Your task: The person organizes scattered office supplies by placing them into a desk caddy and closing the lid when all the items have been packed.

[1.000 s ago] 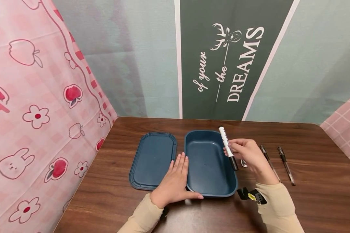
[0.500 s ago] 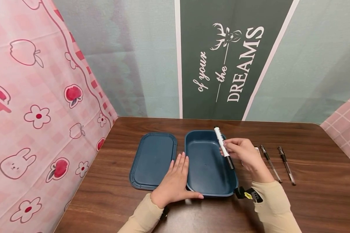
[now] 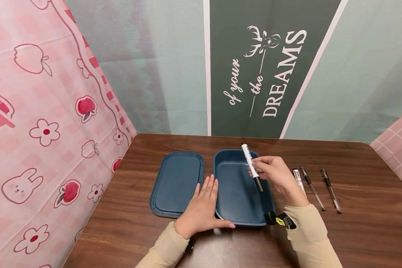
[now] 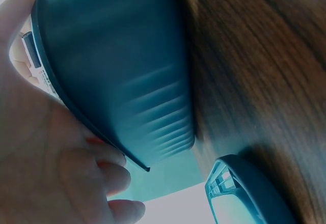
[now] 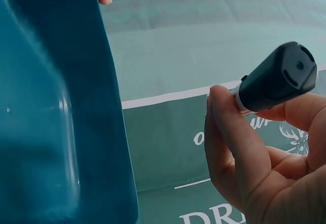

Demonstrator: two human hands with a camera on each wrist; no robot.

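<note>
Right hand (image 3: pixel 274 176) pinches white marker (image 3: pixel 254 173) between thumb and fingers, tilted above blue box (image 3: pixel 236 203) to hand's left. Marker print (tiny) unreadable; wall panel (image 3: pixel 241 123) ahead reads "of your the DREAMS". Left hand (image 3: pixel 201 214), fingers straight, thumb spread, touches box rim; lid (image 3: pixel 175 182) ahead-left of it. Right of right hand, on table (image 3: pixel 120 230): white pen (image 3: pixel 298 178), partly hidden, two clear pens (image 3: pixel 313 189).
</note>
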